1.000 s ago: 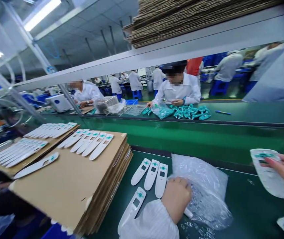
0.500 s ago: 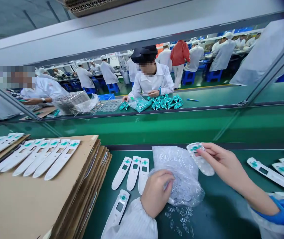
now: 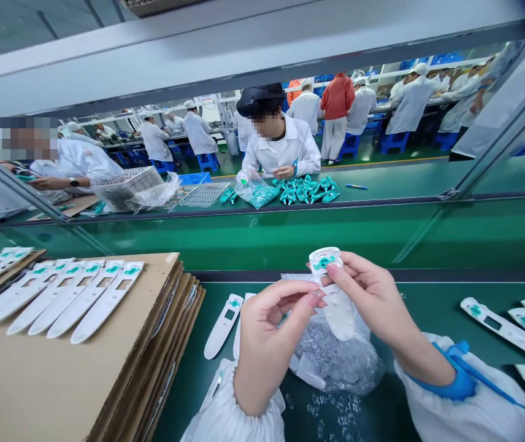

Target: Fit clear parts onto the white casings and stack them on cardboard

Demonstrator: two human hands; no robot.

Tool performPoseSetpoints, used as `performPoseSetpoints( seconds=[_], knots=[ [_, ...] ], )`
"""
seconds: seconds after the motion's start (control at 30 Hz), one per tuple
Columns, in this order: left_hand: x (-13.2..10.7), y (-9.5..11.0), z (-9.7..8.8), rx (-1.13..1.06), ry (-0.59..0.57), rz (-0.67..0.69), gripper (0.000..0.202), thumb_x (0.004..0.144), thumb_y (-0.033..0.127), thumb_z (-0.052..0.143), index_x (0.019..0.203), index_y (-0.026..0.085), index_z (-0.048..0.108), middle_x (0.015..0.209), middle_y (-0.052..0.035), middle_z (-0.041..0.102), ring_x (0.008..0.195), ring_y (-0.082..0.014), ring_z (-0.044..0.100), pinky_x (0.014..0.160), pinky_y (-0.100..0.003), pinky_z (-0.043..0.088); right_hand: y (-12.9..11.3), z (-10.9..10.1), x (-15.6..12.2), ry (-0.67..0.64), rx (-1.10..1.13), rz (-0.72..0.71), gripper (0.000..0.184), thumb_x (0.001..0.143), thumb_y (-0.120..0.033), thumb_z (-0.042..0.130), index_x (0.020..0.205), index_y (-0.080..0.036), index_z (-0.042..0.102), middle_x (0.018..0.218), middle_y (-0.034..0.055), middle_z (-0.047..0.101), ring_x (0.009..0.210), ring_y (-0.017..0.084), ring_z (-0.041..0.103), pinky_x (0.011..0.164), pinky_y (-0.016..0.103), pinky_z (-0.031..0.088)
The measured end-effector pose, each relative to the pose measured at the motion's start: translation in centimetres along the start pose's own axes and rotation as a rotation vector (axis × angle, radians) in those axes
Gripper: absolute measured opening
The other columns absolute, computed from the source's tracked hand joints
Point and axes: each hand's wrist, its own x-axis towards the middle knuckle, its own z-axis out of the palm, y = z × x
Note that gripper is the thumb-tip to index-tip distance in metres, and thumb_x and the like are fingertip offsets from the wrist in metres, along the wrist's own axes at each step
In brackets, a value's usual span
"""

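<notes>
Quickly: your right hand (image 3: 373, 301) clasps the white plastic teal-marked casing (image 3: 336, 319) raised over the clear plastic bag (image 3: 340, 362), seemingly for a close view, while your left hand (image 3: 269, 341) pinches at its edge, any pinched piece too small to tell.

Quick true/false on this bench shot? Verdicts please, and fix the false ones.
1. The right hand holds a white plastic device up over the bag. True.
2. The left hand rests flat on the cardboard stack. False: it is raised beside the device, off the cardboard stack.
3. A clear plastic bag of small clear pieces lies on the green bench. True.
4. The white devices on the cardboard stand upright. False: they lie flat, side by side.
5. The strap is on the left wrist. False: the blue wrist strap is on the right wrist.
</notes>
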Motion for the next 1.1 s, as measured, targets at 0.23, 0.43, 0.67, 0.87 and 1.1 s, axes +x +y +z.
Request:
performPoseSetpoints(
  seconds=[0.23, 0.43, 0.67, 0.87, 1.1],
  knots=[
    [0.7, -0.6, -1.4, 0.567, 0.222, 0.511, 0.025, 0.089, 0.003, 0.070, 0.103, 0.024, 0.073, 0.100, 0.0011, 0.077, 0.097, -0.0143, 0.072, 0.091, -0.028, 0.059, 0.4, 3.0, -1.2, -0.005, -0.089, -0.144, 0.043, 0.099, -0.038, 0.061, 0.136, -0.018, 0.067, 0.081, 0.0033, 0.076, 0.076, 0.018, 0.073, 0.063, 0.023, 0.060],
    [1.1, -1.7, -1.2, 0.749, 0.199, 0.597, 0.023, 0.089, 0.002, 0.070, 0.105, 0.018, 0.072, 0.116, -0.0076, 0.071, 0.105, -0.0176, 0.070, 0.078, -0.026, 0.060, 0.7, 3.1, -2.4, 0.009, -0.291, -0.231, 0.038, 0.101, -0.031, 0.058, 0.137, -0.024, 0.068, 0.065, -0.0030, 0.059, 0.055, 0.011, 0.049, 0.042, 0.019, 0.040],
    [1.0, -1.3, -1.1, 0.766, 0.129, 0.557, 0.022, 0.089, 0.001, 0.068, 0.104, 0.017, 0.071, 0.107, -0.0069, 0.073, 0.098, -0.0141, 0.070, 0.087, -0.026, 0.059, 0.5, 3.0, -2.2, 0.002, -0.302, -0.306, 0.039, 0.100, -0.025, 0.057, 0.137, -0.016, 0.066, 0.064, -0.0024, 0.062, 0.057, 0.011, 0.057, 0.048, 0.019, 0.047],
    [1.0, -0.8, -1.0, 0.721, 0.108, 0.524, 0.022, 0.089, -0.001, 0.067, 0.101, 0.017, 0.070, 0.105, -0.0053, 0.073, 0.096, -0.0123, 0.071, 0.088, -0.022, 0.059, 0.4, 3.0, -2.1, 0.022, -0.314, -0.329, 0.039, 0.099, -0.024, 0.056, 0.135, -0.013, 0.068, 0.066, -0.0005, 0.067, 0.059, 0.012, 0.062, 0.048, 0.019, 0.049],
    [0.7, -2.0, -1.2, 0.876, 0.074, 0.622, 0.021, 0.092, 0.002, 0.064, 0.110, 0.011, 0.071, 0.113, -0.0145, 0.073, 0.099, -0.0188, 0.072, 0.086, -0.028, 0.062, 0.6, 2.7, -1.8, 0.024, -0.323, -0.363, 0.036, 0.100, -0.020, 0.058, 0.132, -0.010, 0.068, 0.069, -0.0023, 0.071, 0.057, 0.008, 0.060, 0.047, 0.014, 0.048]
  ],
)
